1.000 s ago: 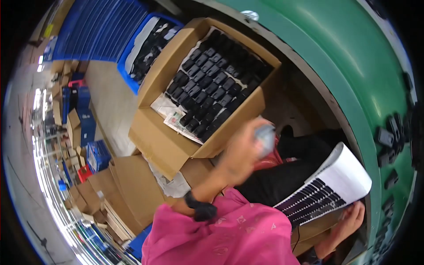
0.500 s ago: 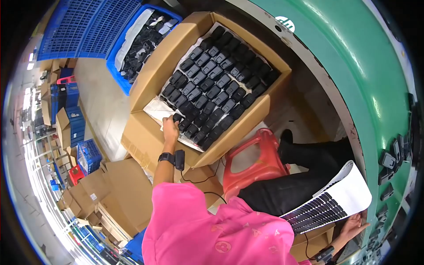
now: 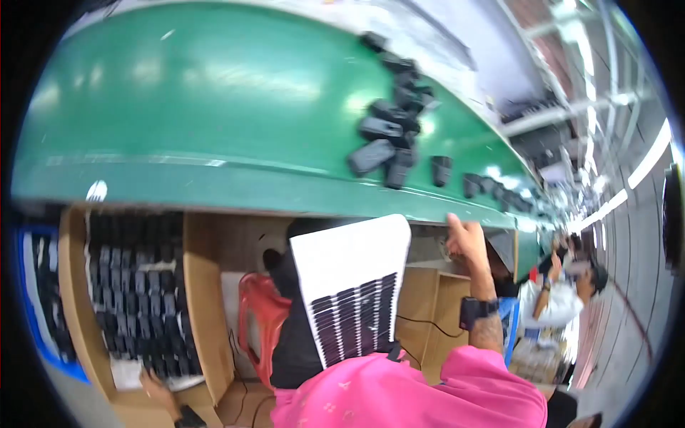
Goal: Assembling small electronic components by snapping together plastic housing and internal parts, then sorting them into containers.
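Beside the lower rows of black plastic casings (image 3: 141,303) in the cardboard box, at the lower left, is my left hand (image 3: 155,386). Its fingers are small and blurred, touching the area by a white paper liner (image 3: 127,374); whether they grip a casing is unclear. My right hand (image 3: 467,242) is raised at the front edge of the green worktable (image 3: 214,121), one finger extended away from the others and nothing visible in it. Across my lap lies a white sheet (image 3: 342,253) with rows of dark strips on its lower half. Each wrist wears a black strapped device.
Loose black casings (image 3: 389,132) lie heaped on the worktable, with more trailing right. The cardboard box (image 3: 203,307) stands left of a red plastic stool (image 3: 260,314). A blue crate (image 3: 43,314) is at the far left. Another person (image 3: 560,299) is at the right.
The view has swung right toward the worktable. My right hand has risen from low beside the table to its front edge. My left hand remains at the box; the casing at its fingers no longer shows clearly.
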